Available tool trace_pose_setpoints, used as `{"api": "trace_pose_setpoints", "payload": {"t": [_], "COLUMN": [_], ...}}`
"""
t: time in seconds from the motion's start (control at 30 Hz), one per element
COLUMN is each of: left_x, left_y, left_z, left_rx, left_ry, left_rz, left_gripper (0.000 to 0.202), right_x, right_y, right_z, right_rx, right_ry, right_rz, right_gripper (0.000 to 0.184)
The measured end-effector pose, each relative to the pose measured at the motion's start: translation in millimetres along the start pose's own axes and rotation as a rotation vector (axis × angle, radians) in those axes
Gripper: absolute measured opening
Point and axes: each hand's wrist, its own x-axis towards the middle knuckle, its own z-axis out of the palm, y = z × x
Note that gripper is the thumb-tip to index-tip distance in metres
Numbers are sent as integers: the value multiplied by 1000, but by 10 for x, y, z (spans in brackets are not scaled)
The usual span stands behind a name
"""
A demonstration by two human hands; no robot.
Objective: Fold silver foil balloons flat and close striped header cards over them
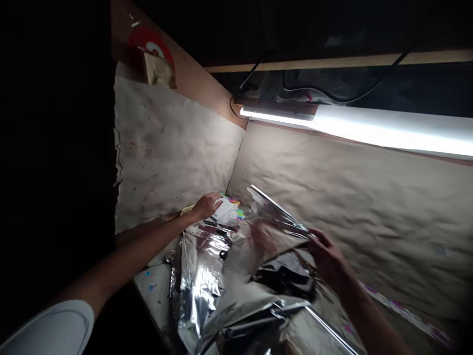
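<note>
In the far left corner of the table, my left hand (207, 206) reaches to a pile of white printed paper slips (224, 211) with coloured pieces among them. Its fingers curl at the pile's left edge, and their tips are partly hidden. A large, crumpled, shiny silver foil sheet (207, 276) covers much of the tabletop in front of me. On its right side, my right hand (325, 254) is closed on a raised edge of the foil, which stands up in a fold toward the corner.
Wrinkled brown paper lines the left wall (177, 153) and back wall (332, 197). A bright tube light (281, 117) runs under a shelf, with black cables (332, 98) hanging above. A red roll (157, 47) hangs at upper left. A patterned strip (399, 308) lies along the back right.
</note>
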Motion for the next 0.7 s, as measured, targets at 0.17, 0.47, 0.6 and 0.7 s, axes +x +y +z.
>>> {"api": "trace_pose_setpoints", "payload": {"t": [0.17,0.47,0.6,0.7], "left_x": [-715,-1339,-1269,-1365], "left_y": [797,1764,1921,1978], "left_z": [-72,134,-295,-669], "left_rx": [-257,-1136,-1127,-915], "left_ry": [-235,-656,-422,-120], "left_rz": [164,-255,-218,-80], "left_gripper": [44,112,101,77], "right_x": [-930,-1794,-1782,-1708], "right_y": [-107,-99,-63,15], "right_z": [-1017,-1073,-1068,-983], "right_rx": [72,187,149,-122], "right_ry": [226,283,322,295], "right_rz": [141,198,153,196], "right_gripper": [45,83,72,74]}}
